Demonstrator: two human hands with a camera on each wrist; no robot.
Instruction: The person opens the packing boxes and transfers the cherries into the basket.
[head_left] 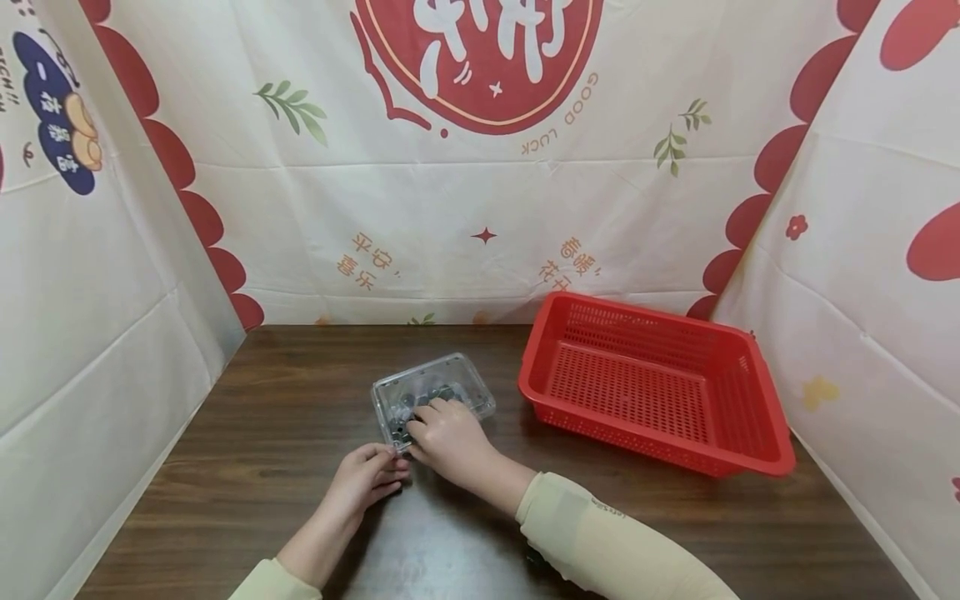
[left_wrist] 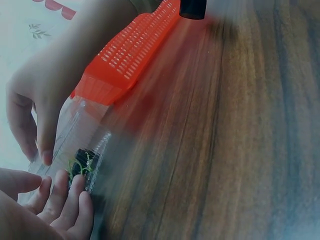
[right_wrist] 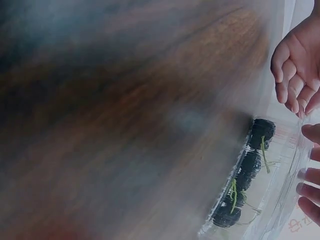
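Looks like thin clear plastic for the box (head_left: 472, 379) – super glossy, catching light along the rim. Seeing a bit of shine on the dark fruit (right_wrist: 248, 170) too. Would call the red basket (head_left: 630, 392) moulded plastic, smooth with a soft sheen and perforated all through. Reads as wood grain on the counter (head_left: 247, 433), smooth with a hazy gloss. Definitely matt cloth for the creased backdrop (head_left: 450, 200) – likewise for the sleeve (head_left: 645, 542).

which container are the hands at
The clear box, left of the red basket: the left hand is at its near corner and the right hand is over it, while the basket stands apart.
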